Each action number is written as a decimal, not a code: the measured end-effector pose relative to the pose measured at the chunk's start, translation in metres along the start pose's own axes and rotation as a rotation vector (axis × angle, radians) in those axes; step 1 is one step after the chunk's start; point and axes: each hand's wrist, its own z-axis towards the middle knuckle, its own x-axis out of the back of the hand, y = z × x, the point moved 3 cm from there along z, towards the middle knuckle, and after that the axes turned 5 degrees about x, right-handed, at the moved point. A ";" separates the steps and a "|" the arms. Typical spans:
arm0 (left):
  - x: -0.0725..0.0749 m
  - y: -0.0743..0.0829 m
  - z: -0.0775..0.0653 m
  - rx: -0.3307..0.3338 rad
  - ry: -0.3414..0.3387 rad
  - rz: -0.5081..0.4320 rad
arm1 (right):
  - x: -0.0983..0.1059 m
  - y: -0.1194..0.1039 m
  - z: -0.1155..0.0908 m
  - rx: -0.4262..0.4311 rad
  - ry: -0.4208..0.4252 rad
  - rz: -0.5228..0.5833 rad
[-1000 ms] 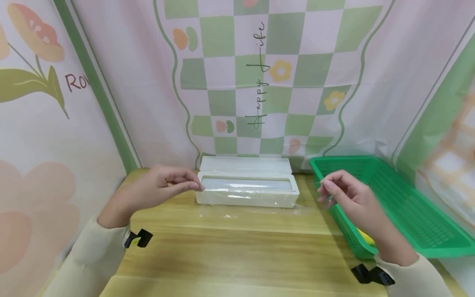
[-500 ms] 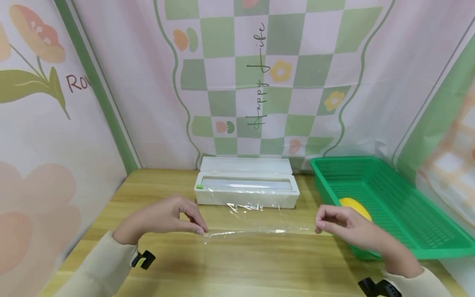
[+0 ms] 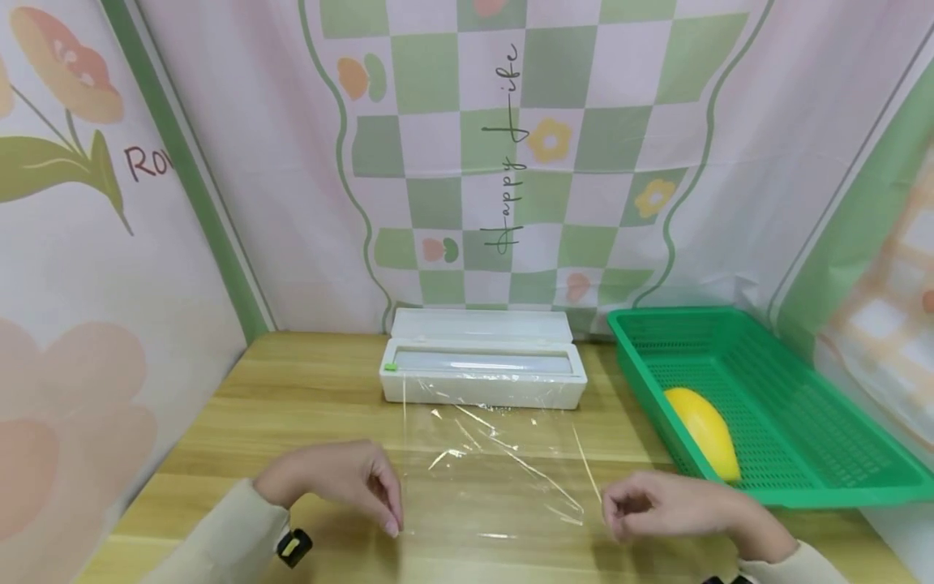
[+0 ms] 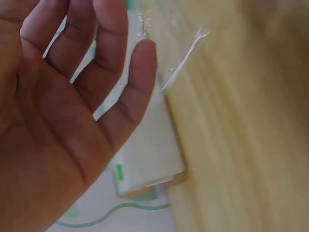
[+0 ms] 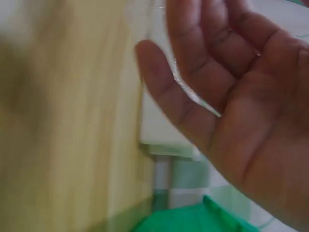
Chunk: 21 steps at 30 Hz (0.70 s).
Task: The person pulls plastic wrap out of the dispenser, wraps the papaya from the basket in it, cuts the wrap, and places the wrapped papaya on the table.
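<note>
Well, I see the left hand (image 3: 357, 485) and right hand (image 3: 667, 504) pinching clear film (image 3: 503, 491), drawn nearward from the white box (image 3: 481, 393), whose long axis lies crosswise.

Plain cream long sleeves on both arms, the left sleeve (image 3: 226, 535) looking pretty smooth, same deal with the right sleeve (image 3: 791, 565). There's a chunky little black gadget (image 3: 294, 548) at the left cuff with a yellowish patch on it. Left hand (image 3: 350, 487) and right hand (image 3: 660, 504) are both bare.
</note>
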 end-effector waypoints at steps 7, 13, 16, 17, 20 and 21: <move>-0.017 -0.014 0.001 0.101 -0.064 -0.036 | -0.020 0.018 0.005 -0.027 -0.057 0.056; -0.025 -0.021 0.000 0.150 -0.061 -0.007 | -0.032 0.024 0.012 -0.067 -0.058 0.055; -0.027 -0.024 0.000 0.177 -0.065 -0.013 | -0.036 0.025 0.014 -0.088 -0.050 0.062; -0.028 -0.025 -0.001 0.186 -0.069 -0.011 | -0.037 0.026 0.014 -0.092 -0.047 0.056; -0.030 -0.027 -0.002 0.225 -0.072 0.007 | -0.038 0.027 0.016 -0.104 -0.037 0.050; -0.030 -0.028 -0.003 0.241 -0.070 0.015 | -0.038 0.027 0.016 -0.108 -0.034 0.053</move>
